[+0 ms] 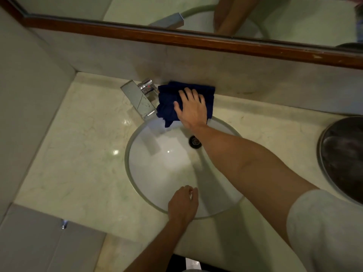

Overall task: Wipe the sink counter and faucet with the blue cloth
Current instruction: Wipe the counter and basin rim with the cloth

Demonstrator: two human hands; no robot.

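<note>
The dark blue cloth [170, 103] lies on the marble counter [78, 146] behind the round white basin [157, 173], just right of the chrome faucet [138, 99]. My right hand [193, 108] presses flat on the cloth with straight, spread fingers, its arm reaching across the basin. One corner of the cloth hangs over the basin's rim. My left hand [183, 203] rests on the basin's near rim with fingers loosely curled, holding nothing.
A wood-framed mirror [176, 39] runs above the stone backsplash. A round dark metal lid or bowl [343, 158] sits on the counter at the right. A grey wall closes the left side. The drain [195, 141] shows beside my right forearm.
</note>
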